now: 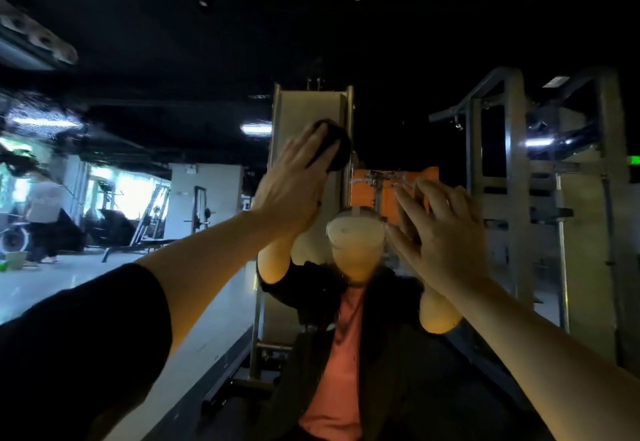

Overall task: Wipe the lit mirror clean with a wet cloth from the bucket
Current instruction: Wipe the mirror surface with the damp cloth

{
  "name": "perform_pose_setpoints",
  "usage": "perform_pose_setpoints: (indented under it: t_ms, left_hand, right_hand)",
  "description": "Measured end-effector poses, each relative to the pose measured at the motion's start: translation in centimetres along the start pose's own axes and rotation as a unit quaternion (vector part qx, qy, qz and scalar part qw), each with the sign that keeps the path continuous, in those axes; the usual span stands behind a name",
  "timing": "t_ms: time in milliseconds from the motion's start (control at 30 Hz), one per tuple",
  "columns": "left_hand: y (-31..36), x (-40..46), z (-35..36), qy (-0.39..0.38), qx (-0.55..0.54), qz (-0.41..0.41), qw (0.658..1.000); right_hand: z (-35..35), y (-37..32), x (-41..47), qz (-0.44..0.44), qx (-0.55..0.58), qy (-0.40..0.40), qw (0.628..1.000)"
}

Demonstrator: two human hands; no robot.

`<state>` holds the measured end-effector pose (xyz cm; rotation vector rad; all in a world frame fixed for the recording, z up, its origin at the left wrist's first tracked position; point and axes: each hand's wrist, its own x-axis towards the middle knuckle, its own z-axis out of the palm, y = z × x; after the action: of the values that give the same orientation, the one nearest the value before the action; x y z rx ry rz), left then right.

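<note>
While the left hand (294,181) presses a dark wadded cloth (332,146) flat-fingered on the big reflective mirror (433,42), the right hand (440,229) spreads empty alongside, slightly lower.

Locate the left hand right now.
Head view, centre-left: the left hand is raised flat against the mirror, fingers straight, overlapping the reflected dark hair bun, up-left of the right hand.

The single head-worn wide-angle camera faces straight ahead at close range onto the mirror (450,42), both raised forearms entering from the lower corners, with the wearer's own reflection (349,319) centred low and the reflected gym floor (41,284) at the left edge.
</note>
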<state>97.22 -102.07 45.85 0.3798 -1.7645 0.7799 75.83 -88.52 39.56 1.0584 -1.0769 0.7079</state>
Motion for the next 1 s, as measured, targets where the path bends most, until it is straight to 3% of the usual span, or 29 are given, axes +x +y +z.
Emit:
perform_pose_setpoints:
  t_ms: [100,167,200,300,367,433,500,567,600,700,767,933,1000]
  left_hand:
    - [-1.6,0.8,-1.2,0.018,-0.02,-0.184,0.983]
    - [0.6,1.4,-0.9,0.041,-0.041,-0.23,0.971]
    - [2.6,1.4,-0.4,0.042,-0.049,-0.209,0.976]
    - [7.8,0.3,1.6,0.013,-0.043,-0.034,0.998]
    - [7.1,0.0,1.8,-0.012,-0.021,0.021,0.999]
    - [4.2,0.4,1.2,-0.01,0.002,-0.025,1.0]
    - [2.2,0.8,0.4,0.015,-0.006,-0.14,0.99]
    - [3.9,0.9,0.6,0.035,-0.024,-0.197,0.98]
    - [5.8,0.6,1.0,0.033,-0.032,-0.174,0.984]
    - [10.8,-1.4,2.3,-0.011,-0.063,-0.005,0.998]
    - [9.8,-2.3,2.4,-0.028,-0.06,0.039,0.997]
    - [7.6,-4.5,2.1,0.028,-0.072,-0.141,0.987]
    - [10.9,-7.7,3.0,0.008,-0.085,-0.081,0.993]
  right_hand:
    - [-0.8,0.3,0.2,-0.018,0.002,-0.01,1.0]
    - [-1.2,0.6,0.3,-0.031,0.003,-0.022,0.999]
    - [-1.3,0.8,0.2,-0.036,0.002,-0.03,0.999]
    - [-1.6,1.7,-0.6,-0.045,-0.001,-0.048,0.998]
    - [-1.8,2.7,-1.4,-0.04,-0.003,-0.04,0.998]
    - [-1.8,3.6,-2.0,-0.029,-0.007,-0.02,0.999]
    - [-1.7,3.7,-2.3,-0.019,-0.007,-0.013,1.0]
    - [-1.6,3.4,-2.5,-0.003,0.003,-0.018,1.0]
    - [-1.6,3.3,-2.5,0.005,0.009,-0.023,1.0]
    - [-1.7,3.2,-2.6,0.018,0.018,-0.048,0.999]
    - [-2.0,3.3,-3.0,0.01,0.011,-0.064,0.998]
    - [-3.1,2.1,-5.4,-0.001,0.034,-0.058,0.998]
    - [-3.4,0.8,-7.1,-0.009,0.047,-0.072,0.996]
